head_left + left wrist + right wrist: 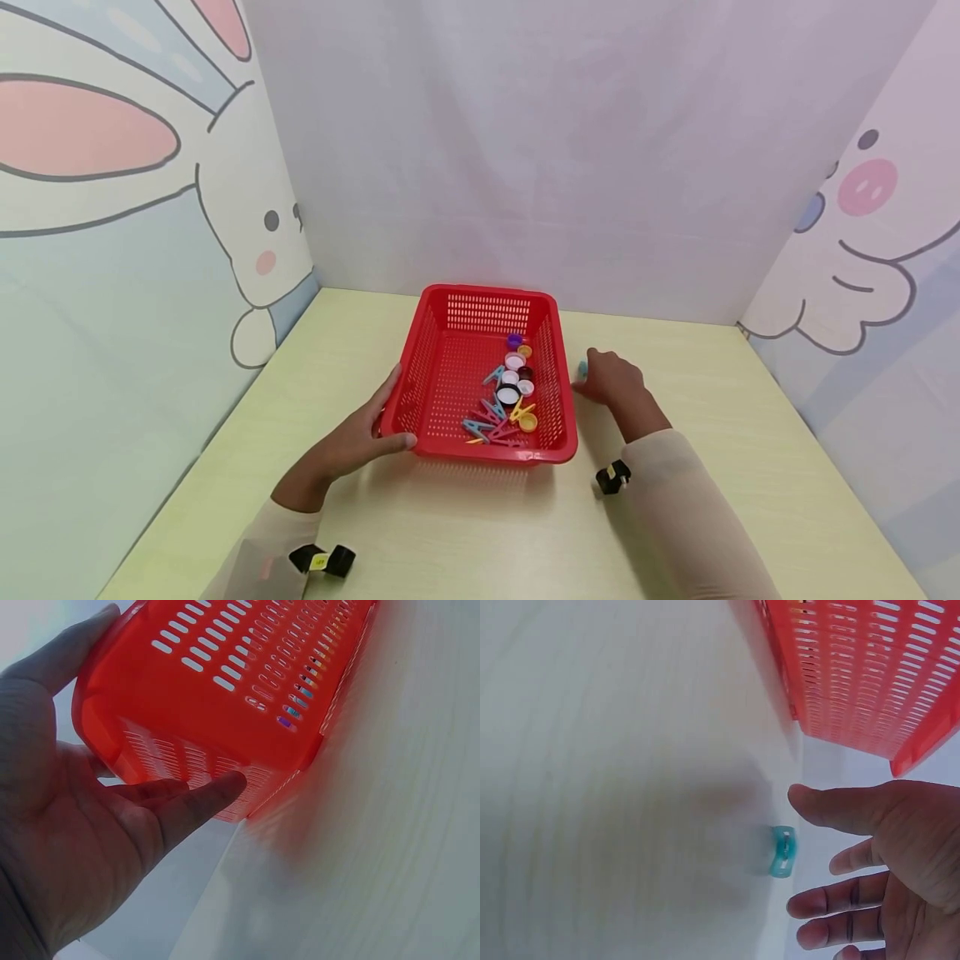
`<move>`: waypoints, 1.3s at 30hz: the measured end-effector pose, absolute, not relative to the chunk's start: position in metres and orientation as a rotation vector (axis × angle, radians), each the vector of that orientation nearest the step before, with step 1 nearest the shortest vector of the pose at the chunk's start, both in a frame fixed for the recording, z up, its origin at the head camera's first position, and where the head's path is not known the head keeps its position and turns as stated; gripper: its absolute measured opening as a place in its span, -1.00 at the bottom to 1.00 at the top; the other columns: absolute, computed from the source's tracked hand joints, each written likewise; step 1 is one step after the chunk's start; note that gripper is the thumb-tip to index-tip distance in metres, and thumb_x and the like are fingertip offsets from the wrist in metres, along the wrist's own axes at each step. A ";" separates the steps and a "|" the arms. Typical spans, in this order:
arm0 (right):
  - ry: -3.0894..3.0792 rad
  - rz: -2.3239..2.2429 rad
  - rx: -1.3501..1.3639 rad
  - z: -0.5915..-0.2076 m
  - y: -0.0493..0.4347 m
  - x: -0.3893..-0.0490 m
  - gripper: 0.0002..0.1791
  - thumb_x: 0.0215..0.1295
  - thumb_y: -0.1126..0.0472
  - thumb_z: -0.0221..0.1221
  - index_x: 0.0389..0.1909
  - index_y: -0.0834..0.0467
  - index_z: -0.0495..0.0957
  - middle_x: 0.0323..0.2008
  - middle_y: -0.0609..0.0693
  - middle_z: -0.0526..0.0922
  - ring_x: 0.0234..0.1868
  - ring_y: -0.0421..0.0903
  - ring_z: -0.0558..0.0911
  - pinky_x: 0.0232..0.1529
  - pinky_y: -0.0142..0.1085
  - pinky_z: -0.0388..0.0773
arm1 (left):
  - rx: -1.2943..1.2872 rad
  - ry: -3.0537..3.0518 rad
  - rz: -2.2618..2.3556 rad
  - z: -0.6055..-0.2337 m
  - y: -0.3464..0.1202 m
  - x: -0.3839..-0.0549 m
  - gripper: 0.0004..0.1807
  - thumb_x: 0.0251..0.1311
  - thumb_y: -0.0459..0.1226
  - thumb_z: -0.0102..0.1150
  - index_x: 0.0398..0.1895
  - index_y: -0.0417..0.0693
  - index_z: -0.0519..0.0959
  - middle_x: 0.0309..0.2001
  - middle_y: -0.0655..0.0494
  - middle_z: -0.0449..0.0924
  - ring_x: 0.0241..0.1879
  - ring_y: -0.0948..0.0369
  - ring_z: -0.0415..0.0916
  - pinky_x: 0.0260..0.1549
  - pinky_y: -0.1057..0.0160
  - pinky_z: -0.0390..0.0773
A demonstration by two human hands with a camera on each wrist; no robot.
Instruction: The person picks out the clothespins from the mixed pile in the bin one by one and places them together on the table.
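Observation:
My left hand (360,436) grips the near-left corner of a red plastic basket (480,455), the thumb over its rim and the fingers along the outer side. In the left wrist view, the fingers (202,804) lie against the slotted wall. To the right of the basket my right hand (613,382) reaches down over the table, thumb and fingers spread apart with nothing held. Just beyond its fingertips is a small teal plastic piece (783,852) with pale slots, lying on the table. The head view shows only part of this teal piece (582,369) beside the hand.
Inside the basket, along its right half, lie several bottle caps (508,394) and several clothespins (495,410) in blue, pink and yellow. The pale wooden table (465,533) runs back to a white curtain wall (525,150). Cartoon-printed panels (247,208) stand on both sides.

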State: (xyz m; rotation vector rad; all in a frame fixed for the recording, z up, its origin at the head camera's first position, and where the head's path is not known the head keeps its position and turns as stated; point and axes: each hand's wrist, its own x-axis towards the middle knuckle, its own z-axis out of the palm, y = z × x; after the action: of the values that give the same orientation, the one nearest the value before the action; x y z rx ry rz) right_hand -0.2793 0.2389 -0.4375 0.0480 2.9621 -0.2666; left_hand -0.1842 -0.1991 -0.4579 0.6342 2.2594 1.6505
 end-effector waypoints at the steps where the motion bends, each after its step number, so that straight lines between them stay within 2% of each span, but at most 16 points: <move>1: 2.965 -0.260 0.046 -0.435 0.239 -0.279 -0.25 0.25 -0.10 0.53 0.23 0.30 0.50 -0.12 0.21 0.73 -0.19 0.08 0.69 -0.20 0.01 0.79 | 0.631 2.260 1.649 -0.458 -0.199 -0.184 0.41 0.21 -0.07 0.59 0.84 0.25 -0.33 0.63 -0.29 0.13 0.49 -0.27 0.35 0.06 0.14 0.83; 8: 2.987 -0.238 0.008 -0.417 0.234 -0.270 -0.30 0.30 0.04 0.52 0.29 0.30 0.47 -0.11 0.23 0.75 -0.26 0.08 0.71 -0.27 -0.02 0.77 | 0.617 2.255 1.650 -0.458 -0.200 -0.184 0.41 0.21 -0.08 0.59 0.84 0.26 -0.33 0.63 -0.28 0.14 0.48 -0.26 0.36 0.05 0.14 0.84; 13: 3.005 -0.213 -0.049 -0.398 0.226 -0.258 -0.31 0.30 0.15 0.53 0.34 0.29 0.47 -0.05 0.24 0.77 -0.21 0.10 0.75 -0.26 0.03 0.80 | 0.617 2.253 1.652 -0.457 -0.199 -0.183 0.41 0.20 -0.07 0.59 0.84 0.25 -0.33 0.63 -0.28 0.13 0.49 -0.27 0.36 0.06 0.12 0.84; 21: 3.104 -0.101 -0.188 -0.368 0.209 -0.236 -0.46 0.28 0.29 0.50 0.17 0.26 0.46 -0.25 0.17 0.67 -0.23 0.11 0.74 -0.37 0.01 0.75 | 0.609 2.254 1.659 -0.458 -0.199 -0.184 0.40 0.22 -0.08 0.59 0.84 0.25 -0.32 0.63 -0.26 0.15 0.48 -0.25 0.37 0.06 0.12 0.84; 29: 3.234 0.025 -0.203 -0.355 0.188 -0.222 -0.52 0.27 0.39 0.46 0.16 0.24 0.52 -0.29 0.17 0.66 -0.38 0.03 0.67 -0.43 -0.04 0.77 | 0.585 2.259 1.656 -0.458 -0.198 -0.185 0.41 0.19 -0.07 0.61 0.84 0.27 -0.30 0.64 -0.23 0.16 0.49 -0.25 0.36 0.07 0.08 0.84; 32: 3.283 0.059 -0.217 -0.354 0.178 -0.219 -0.42 0.17 0.31 0.58 0.19 0.23 0.57 -0.24 0.19 0.70 -0.32 0.06 0.72 -0.34 0.01 0.83 | 0.579 2.252 1.664 -0.458 -0.198 -0.185 0.40 0.19 -0.07 0.61 0.84 0.28 -0.29 0.63 -0.22 0.17 0.49 -0.25 0.37 0.07 0.10 0.84; 36: 3.301 0.031 -0.249 -0.354 0.165 -0.217 -0.17 -0.01 0.11 0.71 0.29 0.21 0.56 -0.13 0.20 0.74 -0.17 0.13 0.78 -0.20 0.09 0.86 | 0.585 2.245 1.671 -0.458 -0.198 -0.185 0.41 0.19 -0.07 0.61 0.84 0.28 -0.30 0.63 -0.23 0.17 0.48 -0.25 0.37 0.06 0.10 0.84; 39: 3.288 0.046 -0.269 -0.355 0.157 -0.215 -0.07 -0.04 0.12 0.72 0.39 0.20 0.53 -0.02 0.22 0.75 -0.04 0.17 0.80 -0.12 0.10 0.87 | 0.594 2.242 1.672 -0.459 -0.198 -0.186 0.41 0.19 -0.06 0.61 0.84 0.30 -0.30 0.63 -0.24 0.17 0.48 -0.25 0.37 0.06 0.11 0.84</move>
State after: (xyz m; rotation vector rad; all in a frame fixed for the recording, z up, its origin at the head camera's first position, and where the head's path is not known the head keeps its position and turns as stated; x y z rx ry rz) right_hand -0.2153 0.1567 -0.3548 -0.2688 3.2878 0.0463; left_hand -0.1857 -0.1976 -0.4588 0.5938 2.2419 1.6721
